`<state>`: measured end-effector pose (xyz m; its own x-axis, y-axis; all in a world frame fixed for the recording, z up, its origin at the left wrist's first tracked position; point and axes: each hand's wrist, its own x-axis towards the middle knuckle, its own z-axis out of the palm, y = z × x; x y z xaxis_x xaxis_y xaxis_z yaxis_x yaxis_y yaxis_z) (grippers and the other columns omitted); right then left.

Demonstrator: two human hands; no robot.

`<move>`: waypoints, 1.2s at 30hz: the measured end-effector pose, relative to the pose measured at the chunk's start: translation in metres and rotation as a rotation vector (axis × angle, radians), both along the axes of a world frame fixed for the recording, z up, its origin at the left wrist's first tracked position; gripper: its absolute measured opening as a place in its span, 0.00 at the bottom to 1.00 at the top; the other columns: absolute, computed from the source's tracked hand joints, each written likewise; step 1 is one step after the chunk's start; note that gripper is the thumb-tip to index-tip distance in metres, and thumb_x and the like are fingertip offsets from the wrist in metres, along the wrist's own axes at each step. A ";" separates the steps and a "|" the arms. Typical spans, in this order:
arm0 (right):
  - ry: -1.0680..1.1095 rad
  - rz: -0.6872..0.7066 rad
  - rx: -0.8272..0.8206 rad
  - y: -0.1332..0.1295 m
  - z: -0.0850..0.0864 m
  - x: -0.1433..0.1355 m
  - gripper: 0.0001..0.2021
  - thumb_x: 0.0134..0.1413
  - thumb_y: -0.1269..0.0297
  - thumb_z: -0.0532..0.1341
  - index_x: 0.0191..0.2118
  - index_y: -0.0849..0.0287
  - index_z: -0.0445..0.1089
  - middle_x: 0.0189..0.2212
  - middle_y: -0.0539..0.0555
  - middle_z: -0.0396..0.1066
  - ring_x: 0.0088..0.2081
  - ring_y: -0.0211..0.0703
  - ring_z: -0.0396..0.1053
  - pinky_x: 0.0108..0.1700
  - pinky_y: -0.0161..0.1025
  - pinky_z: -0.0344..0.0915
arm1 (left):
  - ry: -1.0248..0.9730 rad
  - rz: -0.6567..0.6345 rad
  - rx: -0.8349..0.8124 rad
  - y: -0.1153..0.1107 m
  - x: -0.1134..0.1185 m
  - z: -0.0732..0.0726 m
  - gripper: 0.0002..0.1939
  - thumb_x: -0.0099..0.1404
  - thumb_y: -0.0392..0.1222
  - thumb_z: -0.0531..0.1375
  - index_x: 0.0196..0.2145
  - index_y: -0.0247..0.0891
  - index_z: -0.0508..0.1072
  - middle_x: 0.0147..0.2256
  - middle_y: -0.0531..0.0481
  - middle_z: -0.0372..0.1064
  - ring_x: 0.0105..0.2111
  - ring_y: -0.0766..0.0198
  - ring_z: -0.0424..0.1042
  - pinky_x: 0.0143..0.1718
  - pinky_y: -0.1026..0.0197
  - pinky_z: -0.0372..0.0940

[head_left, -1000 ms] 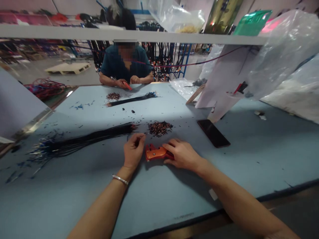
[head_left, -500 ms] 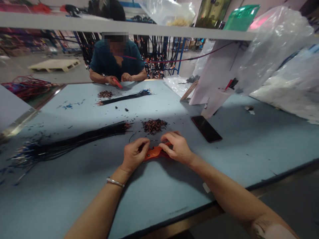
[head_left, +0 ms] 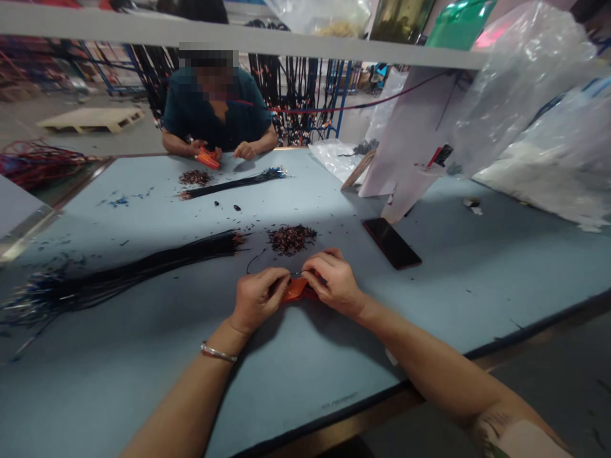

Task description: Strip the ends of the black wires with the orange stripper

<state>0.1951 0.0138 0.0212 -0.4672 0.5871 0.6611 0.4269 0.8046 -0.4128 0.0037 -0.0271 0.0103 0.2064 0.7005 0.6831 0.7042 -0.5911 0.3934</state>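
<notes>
Centrally, just below the middle of the frame, 2 bare hands worked close together over the pale blue tabletop [head_left: 334, 356]. The left hand [head_left: 258, 292] had its thumb and forefinger pinched together on a thin dark wire [head_left: 296, 273], whose loose tail curled up beyond the knuckles. The right hand [head_left: 334, 280] faced it, thumb and fingertips drawn narrow at the wire's other end, so that a short length showed between the 2 pinches. Directly below that stretch lay an orange tool [head_left: 296, 291], partly covered by the fingers of both hands; I could not tell whether the right palm also gripped its handle. A silvery bracelet [head_left: 218, 352] circled the left wrist.

Just above the hands sat a heap of dark and coppery scraps [head_left: 292, 240]. To its left, a long bundle of black wires [head_left: 153, 267] stretched toward the left edge of the frame, where its ends fanned out pale and blue. Right of centre, a dark phone [head_left: 392, 243] lay flat at a slant.

In the upper left part of the frame, a co-worker [head_left: 217, 111] in a dark teal top sat across the table, holding an orange-red tool [head_left: 208, 158]. A smaller wire bundle [head_left: 233, 183] and a 2nd scrap heap [head_left: 195, 177] lay before that person. Clear plastic [head_left: 525, 95] hung at upper right.
</notes>
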 end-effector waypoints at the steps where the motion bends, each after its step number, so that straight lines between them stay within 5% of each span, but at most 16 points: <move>1: 0.003 0.005 0.003 0.000 0.000 0.000 0.06 0.60 0.70 0.57 0.31 0.56 0.66 0.28 0.50 0.73 0.31 0.41 0.69 0.47 0.43 0.58 | 0.005 0.000 0.000 0.000 0.000 0.000 0.05 0.64 0.34 0.58 0.33 0.38 0.74 0.25 0.53 0.74 0.21 0.71 0.69 0.25 0.69 0.61; 13: 0.081 0.038 -0.277 0.003 0.000 0.002 0.07 0.59 0.67 0.56 0.30 0.57 0.67 0.27 0.51 0.71 0.31 0.41 0.67 0.41 0.40 0.61 | 0.008 -0.024 -0.021 0.001 0.002 -0.001 0.07 0.64 0.34 0.56 0.34 0.39 0.74 0.26 0.53 0.75 0.22 0.71 0.71 0.26 0.70 0.62; 19: 0.215 -0.087 -0.502 0.015 0.005 0.014 0.07 0.57 0.62 0.57 0.31 0.57 0.68 0.27 0.51 0.70 0.30 0.42 0.67 0.35 0.38 0.62 | -0.144 0.190 -0.095 0.004 -0.007 0.003 0.06 0.63 0.38 0.57 0.31 0.39 0.75 0.24 0.55 0.75 0.20 0.72 0.69 0.25 0.71 0.62; 31: -0.095 -0.111 -0.323 0.027 -0.004 0.018 0.16 0.62 0.60 0.54 0.23 0.57 0.64 0.18 0.48 0.63 0.24 0.39 0.62 0.33 0.37 0.59 | -0.179 0.234 -0.135 0.007 -0.008 -0.003 0.06 0.62 0.39 0.57 0.31 0.39 0.75 0.22 0.56 0.73 0.19 0.71 0.68 0.24 0.70 0.60; 36: 0.141 -0.118 -0.413 0.035 -0.014 0.023 0.10 0.61 0.61 0.55 0.45 0.56 0.70 0.41 0.55 0.75 0.41 0.45 0.72 0.46 0.43 0.66 | -0.166 0.245 -0.153 0.008 -0.008 -0.002 0.07 0.62 0.40 0.57 0.31 0.39 0.75 0.21 0.56 0.72 0.18 0.70 0.67 0.22 0.69 0.59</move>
<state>0.2185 0.0492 0.0074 -0.3031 0.8590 0.4125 0.4228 0.5092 -0.7497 -0.0045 -0.0191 0.0085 -0.0867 0.8128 0.5760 0.7367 -0.3369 0.5863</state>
